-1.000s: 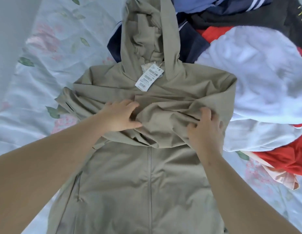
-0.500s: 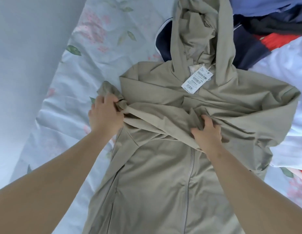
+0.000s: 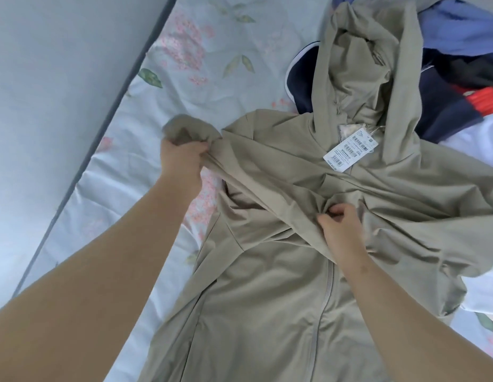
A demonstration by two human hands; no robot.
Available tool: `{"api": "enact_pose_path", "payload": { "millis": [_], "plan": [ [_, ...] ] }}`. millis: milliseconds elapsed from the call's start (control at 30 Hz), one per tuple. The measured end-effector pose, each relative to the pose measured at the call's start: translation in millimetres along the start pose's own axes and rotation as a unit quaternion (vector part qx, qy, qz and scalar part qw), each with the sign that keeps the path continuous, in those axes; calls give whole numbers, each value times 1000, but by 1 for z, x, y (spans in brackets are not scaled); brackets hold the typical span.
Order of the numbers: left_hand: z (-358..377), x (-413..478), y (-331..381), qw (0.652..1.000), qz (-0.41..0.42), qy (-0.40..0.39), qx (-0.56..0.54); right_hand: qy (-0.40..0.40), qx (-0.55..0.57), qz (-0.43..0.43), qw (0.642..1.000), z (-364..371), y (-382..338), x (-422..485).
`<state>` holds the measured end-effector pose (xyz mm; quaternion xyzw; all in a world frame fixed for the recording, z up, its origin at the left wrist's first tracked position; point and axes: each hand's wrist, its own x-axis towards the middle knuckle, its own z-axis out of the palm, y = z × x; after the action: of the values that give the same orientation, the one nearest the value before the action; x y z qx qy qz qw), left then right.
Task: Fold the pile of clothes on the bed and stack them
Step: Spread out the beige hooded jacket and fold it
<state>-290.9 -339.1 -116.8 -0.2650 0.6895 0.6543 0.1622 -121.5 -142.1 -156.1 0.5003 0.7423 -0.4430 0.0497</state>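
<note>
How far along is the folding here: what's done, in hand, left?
Done: no folded stack is in view. In hand: the left hand grips a sleeve of the khaki hooded jacket, the right hand pinches its chest fabric. Left: the jumbled clothes pile beside the hood, unfolded.

Matt smooth cloth jacket (image 3: 267, 285) w/ paper tag (image 3: 350, 148).

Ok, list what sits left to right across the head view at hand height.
Bed edge → floral sheet → left hand → right hand → white garment. Both hands grip the khaki jacket.
</note>
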Motion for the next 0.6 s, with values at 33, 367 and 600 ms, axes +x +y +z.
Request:
{"api": "enact_pose_path", "payload": {
  "millis": [33,367,600],
  "plan": [
    [-9,0,7,996,1,-18,-85,23,38,-11,999,-1,-2,-2],
    [-53,14,-12,970,-176,-9,-168,8,-51,-71,996,2,-6,-10],
    [-79,14,-15,983,-158,88,-23,33,-56,-78,995,-5,-2,-12]
  ]
}}
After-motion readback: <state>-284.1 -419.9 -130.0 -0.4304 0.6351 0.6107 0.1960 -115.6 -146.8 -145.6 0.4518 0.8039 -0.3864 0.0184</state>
